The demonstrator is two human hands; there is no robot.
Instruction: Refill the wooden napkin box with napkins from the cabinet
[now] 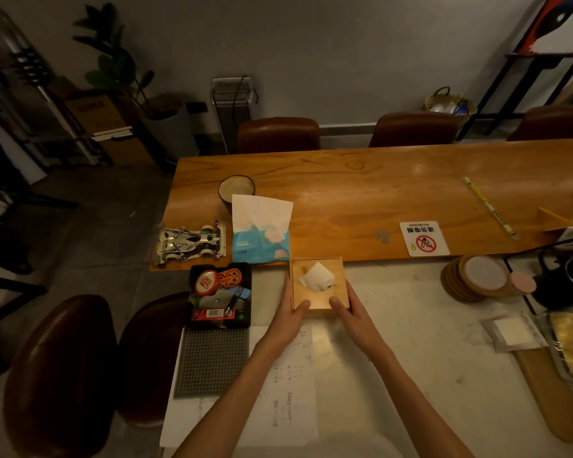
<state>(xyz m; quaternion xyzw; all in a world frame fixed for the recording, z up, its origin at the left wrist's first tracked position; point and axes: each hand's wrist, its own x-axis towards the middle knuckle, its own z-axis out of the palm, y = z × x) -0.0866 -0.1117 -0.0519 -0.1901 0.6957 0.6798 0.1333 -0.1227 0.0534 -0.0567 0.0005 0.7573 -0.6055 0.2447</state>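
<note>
Wooden table [361,200] spans frame centre; pale counter [394,342] joined below it. Wooden napkin box [320,285] set at centre frame, on counter edge, white napkin [316,276] poking through lid hole. Box clasped at both sides: left hand [291,312] and right hand [351,312], thumbs laid on lid. Box judged rigid, light, smooth-sided; side grip suits. Blue tissue pack [260,242] just upper left of box, judged soft, crushable. Cabinet not seen.

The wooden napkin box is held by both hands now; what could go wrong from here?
1. The wooden napkin box has the black tray close on its left; the left hand might knock it.
2. The white napkin sticking out could snag or tear if the lid is opened.
</note>
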